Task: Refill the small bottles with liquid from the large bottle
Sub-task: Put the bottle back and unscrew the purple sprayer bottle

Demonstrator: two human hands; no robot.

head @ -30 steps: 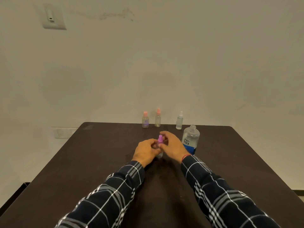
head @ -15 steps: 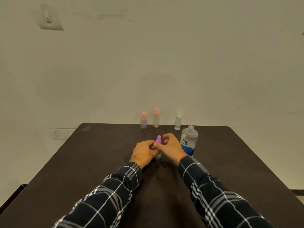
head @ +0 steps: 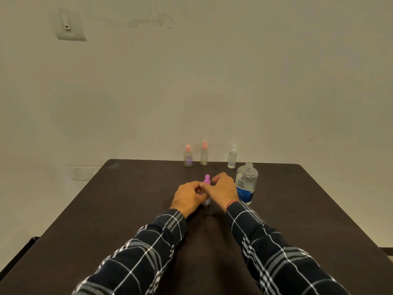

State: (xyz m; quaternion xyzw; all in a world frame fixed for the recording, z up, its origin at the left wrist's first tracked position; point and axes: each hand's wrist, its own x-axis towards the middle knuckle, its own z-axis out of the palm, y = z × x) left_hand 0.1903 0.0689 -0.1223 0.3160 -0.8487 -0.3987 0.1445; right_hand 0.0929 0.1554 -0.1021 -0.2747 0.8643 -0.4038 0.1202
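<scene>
1. Head view looks down a dark surface [head: 110, 209] set against a pale wall, with both arms in dark plaid sleeves [head: 148, 248] reaching to its middle.
2. A purple-capped bottle [head: 207, 180] stands upright on the surface between the two hands, with only its cap and a little of its clear base showing.
3. The left hand [head: 188, 199] is curled round the body of that bottle, grasping it from the left.
4. The right hand [head: 223, 190] lies against the bottle's neck just under the cap, its fingers arched behind the cap. Whether it pinches the bottle cannot be told.
5. The large bottle [head: 245, 184] stands upright just beside the right hand, on its right. It is clear, has a blue label, and its neck is uncapped.
6. Three more small bottles stand in a row at the far edge: a pink-capped bottle [head: 188, 156], an orange-topped spray bottle [head: 204, 154] close beside it, and a white-topped spray bottle [head: 232, 157] apart on the right.
7. A wall switch [head: 69, 25] sits high on the left.
</scene>
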